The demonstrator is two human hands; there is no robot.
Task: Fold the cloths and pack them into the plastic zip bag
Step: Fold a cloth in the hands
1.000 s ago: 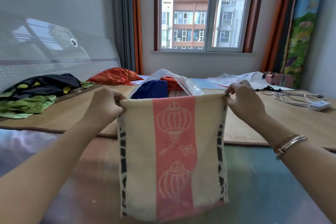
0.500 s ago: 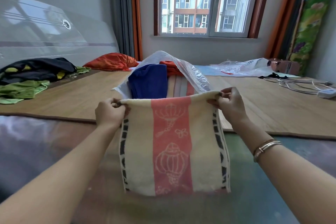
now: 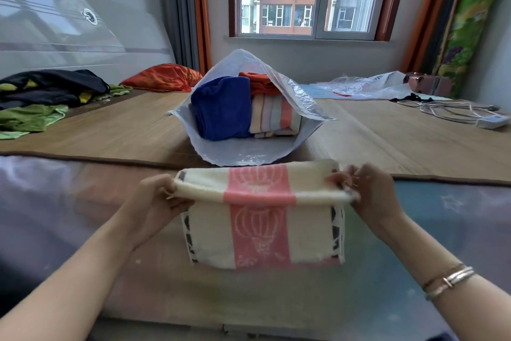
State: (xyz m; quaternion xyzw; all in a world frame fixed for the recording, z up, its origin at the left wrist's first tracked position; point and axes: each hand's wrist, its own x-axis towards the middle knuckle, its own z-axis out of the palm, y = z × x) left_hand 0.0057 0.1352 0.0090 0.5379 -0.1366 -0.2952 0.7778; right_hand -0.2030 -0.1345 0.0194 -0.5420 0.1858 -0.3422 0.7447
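Note:
A cream towel [image 3: 260,219] with a pink lantern stripe lies partly on the bed in front of me, its top part folded forward. My left hand [image 3: 154,202] pinches its left top corner and my right hand [image 3: 367,194] pinches the right one. Behind it stands the clear plastic zip bag [image 3: 298,91], mouth open toward me. Inside it are a folded blue cloth [image 3: 221,108], a striped towel [image 3: 273,116] and an orange cloth [image 3: 257,80].
Dark and green clothes [image 3: 47,100] lie at the left by the headboard. An orange cloth [image 3: 163,78] sits behind them. More plastic bags [image 3: 365,86], a white cable and charger [image 3: 470,114] lie at the right on the bamboo mat [image 3: 110,130].
Both hands have lowered the towel from hanging in the air down onto the bed. Its lower part now rests flat and the top edge bends over.

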